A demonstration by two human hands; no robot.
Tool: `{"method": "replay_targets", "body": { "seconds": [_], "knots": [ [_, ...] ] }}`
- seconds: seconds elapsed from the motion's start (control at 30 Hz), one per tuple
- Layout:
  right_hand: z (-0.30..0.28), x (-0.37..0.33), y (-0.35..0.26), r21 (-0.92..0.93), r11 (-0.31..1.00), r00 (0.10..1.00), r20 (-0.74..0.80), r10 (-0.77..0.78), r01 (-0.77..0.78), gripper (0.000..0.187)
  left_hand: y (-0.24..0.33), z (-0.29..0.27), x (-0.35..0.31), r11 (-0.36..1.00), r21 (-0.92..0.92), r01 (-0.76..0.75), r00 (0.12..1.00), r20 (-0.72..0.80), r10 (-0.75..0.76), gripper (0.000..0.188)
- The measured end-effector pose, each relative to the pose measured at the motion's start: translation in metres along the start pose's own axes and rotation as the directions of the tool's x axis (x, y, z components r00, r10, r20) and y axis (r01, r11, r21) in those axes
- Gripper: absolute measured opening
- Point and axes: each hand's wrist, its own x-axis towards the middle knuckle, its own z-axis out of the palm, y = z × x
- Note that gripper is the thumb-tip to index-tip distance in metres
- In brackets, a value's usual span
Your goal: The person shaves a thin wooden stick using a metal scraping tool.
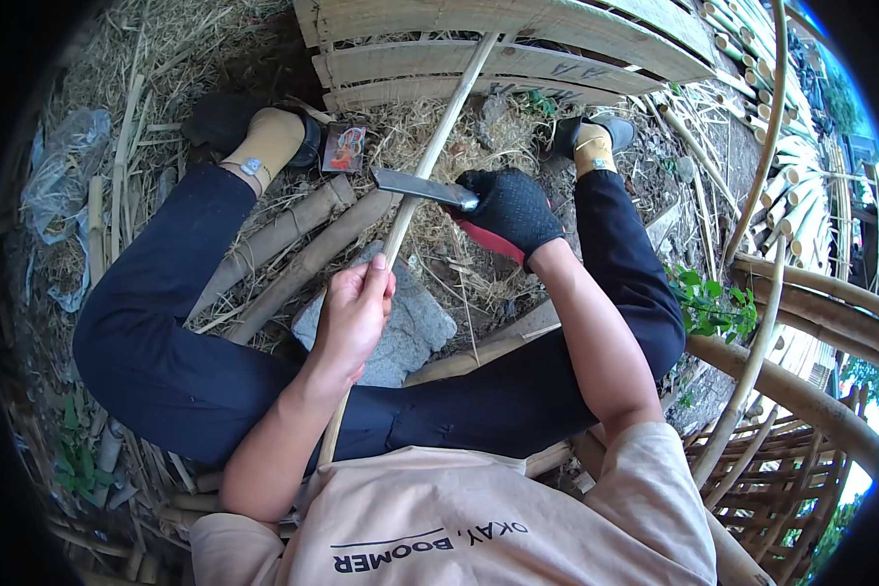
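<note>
And here's the pale strip (pixel 400 228) slanting between the legs (pixel 625 259), probably light and springy, best taken mid-length, right where fingers of the left hand (pixel 355 320) wrap it, as the gloved right hand (pixel 510 217) clenches a blade (pixel 418 187) across it!

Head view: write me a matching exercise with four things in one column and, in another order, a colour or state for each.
Column one
1. Knife
2. Stick
3. Stone
4. Glove

Column two
A. rough and grey
B. gripped by the bare left hand
C. black and red
D. metal, held in the right hand

Right pairs: 1-D, 2-B, 3-A, 4-C
</note>
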Motion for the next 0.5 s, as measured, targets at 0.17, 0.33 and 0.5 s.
{"method": "replay_targets", "body": {
  "seconds": [0.17, 0.33, 0.5],
  "knots": [
    [-0.003, -0.012, -0.020, -0.055, 0.997, 0.994, 0.094, -0.051, 0.056, 0.029, -0.013, 0.000, 0.006, 0.978, 0.167, -0.123, 0.988, -0.068, 0.136, 0.040],
    [0.001, -0.022, -0.030, -0.080, 0.985, 0.982, 0.124, -0.140, 0.150, 0.024, -0.008, 0.004, 0.006, 0.978, 0.180, -0.103, 0.984, -0.124, 0.126, 0.042],
    [0.007, -0.018, -0.029, -0.055, 0.995, 0.985, 0.156, -0.071, 0.081, 0.028, -0.011, 0.003, 0.007, 0.949, 0.283, -0.138, 0.975, -0.131, 0.181, 0.043]
  ]
}}
